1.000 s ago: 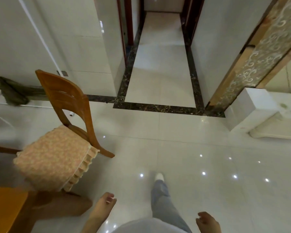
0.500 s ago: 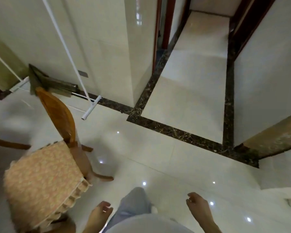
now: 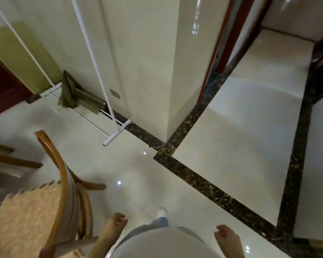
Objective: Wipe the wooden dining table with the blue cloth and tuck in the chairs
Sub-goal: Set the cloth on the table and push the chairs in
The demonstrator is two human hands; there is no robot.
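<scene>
Chair [image 3: 62, 183], wooden w/ curved back, stands at lower left of view, its back seen edge-on. A peach patterned seat cushion [image 3: 26, 224] w/ fringed edge covers the seat. Its rear legs splay onto the glossy tile floor [image 3: 138, 164].

Both hands are low in view, nothing in either. L hand [image 3: 116, 226] has fingers loosely curled, just beside the chair back on its right side, not touching it. R hand [image 3: 227, 239] is likewise loosely curled, well apart from the chair on the other side of the body. A grey trouser leg w/ white shoe [image 3: 161, 213] points forward btwn the hands.

Open room: wide bare tile ahead and to the right, crossed diagonally by a dark marble border strip [image 3: 203, 181]. Beyond it a hallway [image 3: 250, 108] runs away, edged by another dark strip on its right. A cream tiled wall corner [image 3: 157, 71] juts out ahead, its foot at the bend of the strip.

In the way: a white metal rack [image 3: 116, 134] w/ foot bar on the floor and slanted pole, near the wall ahead of the chair. An olive-green cloth [image 3: 69, 94] hangs over its low rail by the wall. Wooden legs of what looks like a second chair [image 3: 17, 162] show at far left, near the first. A dark red door [image 3: 4, 86] sits at the left edge, and a red-brown door frame [image 3: 218, 43] lines the hallway's left side.
</scene>
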